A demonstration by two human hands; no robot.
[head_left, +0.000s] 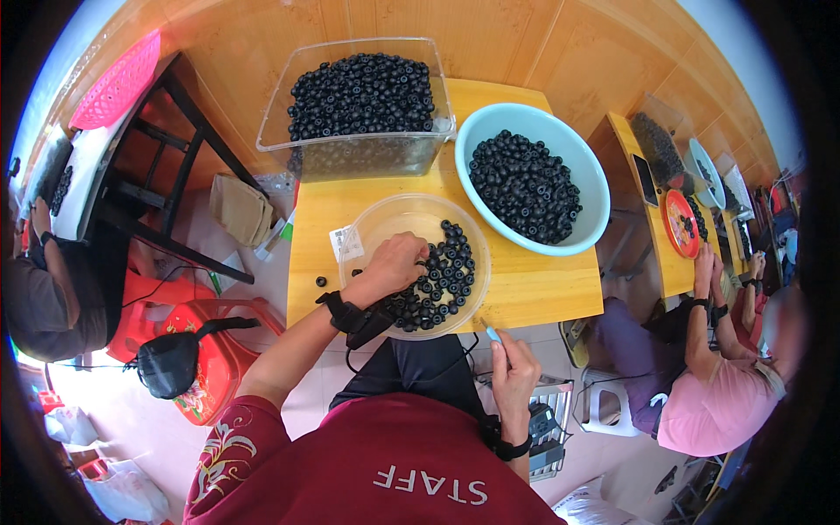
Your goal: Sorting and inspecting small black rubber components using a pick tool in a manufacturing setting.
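My left hand (395,262) reaches into a clear round plastic bowl (378,226) on the yellow table, fingers curled on the small black ring-shaped pieces (442,280) heaped in its right half. My right hand (512,372) hovers below the table's front edge, pinching a thin light-blue tool (492,333) that points up at the bowl. A light-blue basin (595,188) of the same black pieces stands to the right. A clear rectangular bin (359,153), also full of them, stands behind the bowl.
One loose black piece (321,282) lies at the table's left edge near a white label (344,242). A red stool (219,363) with a black pouch stands at my left. Other people sit at left (52,297) and right (717,385), the right one at a second table with trays.
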